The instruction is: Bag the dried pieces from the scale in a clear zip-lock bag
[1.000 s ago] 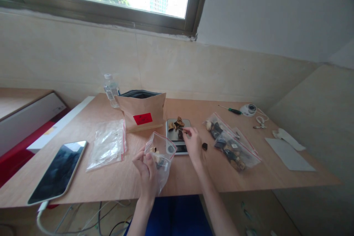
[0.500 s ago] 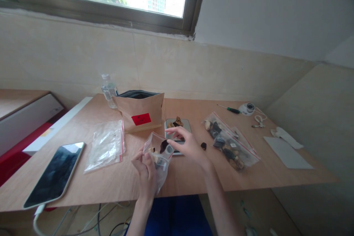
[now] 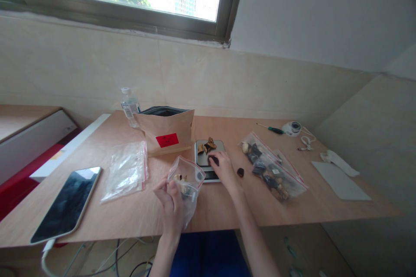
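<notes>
Flat clear bags (image 3: 125,171) left of left hand, no contents visible. Paper pouch (image 3: 167,132) beyond left hand, top open. Left hand (image 3: 170,201) grips zip bag (image 3: 191,197), mouth open, pale dried pieces inside; looks part-filled. Scale (image 3: 220,145) just ahead of right hand, brown pieces (image 3: 208,145) on it, not bagged. Right hand (image 3: 224,169) pinches dark piece (image 3: 213,160) over scale; lifted or resting, can't tell. Loose dark chunk (image 3: 240,172) just right of right hand, unbagged. Filled bags (image 3: 276,177) farther right, seemingly done.
</notes>
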The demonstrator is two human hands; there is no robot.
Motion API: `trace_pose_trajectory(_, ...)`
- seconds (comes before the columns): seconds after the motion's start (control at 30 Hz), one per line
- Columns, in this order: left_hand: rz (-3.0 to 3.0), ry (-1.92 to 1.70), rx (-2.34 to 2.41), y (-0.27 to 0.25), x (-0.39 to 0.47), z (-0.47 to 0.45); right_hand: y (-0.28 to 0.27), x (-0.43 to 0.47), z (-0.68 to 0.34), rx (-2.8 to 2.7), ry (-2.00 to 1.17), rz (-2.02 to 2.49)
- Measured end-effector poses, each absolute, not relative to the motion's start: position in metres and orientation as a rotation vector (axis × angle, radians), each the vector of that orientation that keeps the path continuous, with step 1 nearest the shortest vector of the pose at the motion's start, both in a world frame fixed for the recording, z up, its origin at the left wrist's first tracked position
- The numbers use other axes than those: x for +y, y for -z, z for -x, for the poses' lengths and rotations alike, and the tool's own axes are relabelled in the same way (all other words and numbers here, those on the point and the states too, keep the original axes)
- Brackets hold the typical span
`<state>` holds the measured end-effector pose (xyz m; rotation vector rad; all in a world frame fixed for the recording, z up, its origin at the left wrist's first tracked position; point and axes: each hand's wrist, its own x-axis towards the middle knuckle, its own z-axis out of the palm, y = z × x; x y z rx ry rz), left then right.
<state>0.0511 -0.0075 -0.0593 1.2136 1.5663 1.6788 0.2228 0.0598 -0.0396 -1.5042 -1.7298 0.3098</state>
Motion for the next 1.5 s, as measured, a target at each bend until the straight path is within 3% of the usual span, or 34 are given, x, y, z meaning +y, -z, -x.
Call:
trace_pose_trajectory(0.23,-1.244,-1.654,1.598,0.062,-0.007,-0.052,-0.018,0.036,-0.195,-1.616,-0.779,1.158)
trace_pose_trajectory(0.3,-1.254,-1.656,1.62,0.062,-0.007,-0.051,-0.022,0.038,-0.192,-1.687,-0.726,1.129)
trace_pose_trajectory(0.47,-1.238,-1.637,1.639,0.062,-0.007,-0.046,0.01,0.078,-0.197,-1.682,-0.226,1.491)
trace_pose_trajectory(0.8,-1.256,-1.64,1.642,0.057,-0.009,-0.044,0.054,0.112,-0.187,-1.76,0.014,1.959)
trace_pose_trajectory(1.23,-1.228,-1.622,1.643,0.055,-0.009,-0.046,0.059,0.105,-0.219,-1.637,-0.137,1.576)
trace_pose_trajectory(1.5,-1.215,-1.595,1.587,0.06,-0.008,-0.046,0.028,0.092,-0.206,-1.402,-0.463,1.325)
